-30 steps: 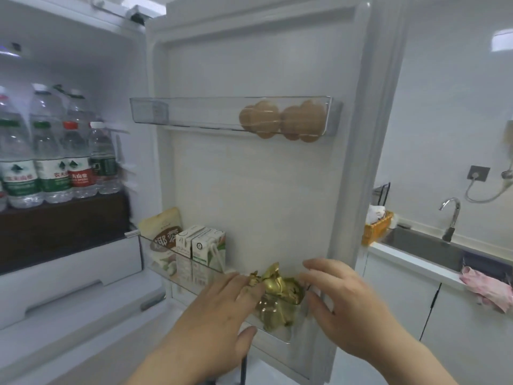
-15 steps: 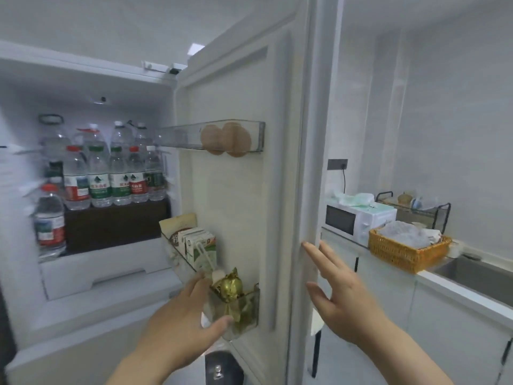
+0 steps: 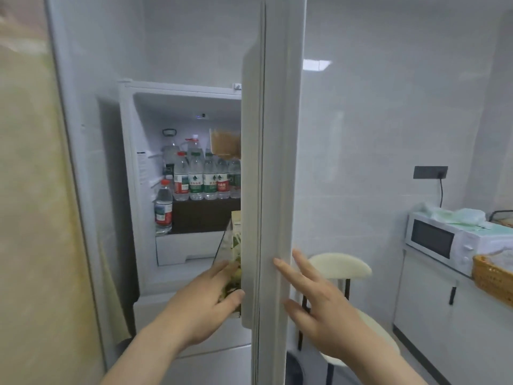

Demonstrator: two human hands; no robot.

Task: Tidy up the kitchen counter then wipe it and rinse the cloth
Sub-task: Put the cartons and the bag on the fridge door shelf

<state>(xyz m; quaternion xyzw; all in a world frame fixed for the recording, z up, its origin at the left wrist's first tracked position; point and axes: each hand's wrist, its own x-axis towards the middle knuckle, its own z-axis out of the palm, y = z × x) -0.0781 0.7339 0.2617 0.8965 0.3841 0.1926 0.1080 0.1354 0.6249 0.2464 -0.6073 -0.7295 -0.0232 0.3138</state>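
Fridge door has swung from wide open to nearly edge-on to the camera within the last second, so the door is being closed. Right hand sits on the outer side of the door, fingers straight and spread, flat against the door's edge: wide grip, holding nothing, pushing. A second ago it was at the door bin; it has since moved round to the door's outer edge.

Left hand is on the inner side of the door, fingers at the lower door bin, touching the gold-wrapped pack that sits in it. Its grip looks loose and spread, not clasped, though the door edge hides part of the pack.

Water bottles stand on the shelf inside, behind the door. Right of the door: stool close by, microwave and wicker basket further off on the tabletop.

Judgement: the pack is stowed and this put-away step is almost done; the left hand must come out before the door shuts or it gets caught. Wiping is not started. The cloth and sink are out of view now.
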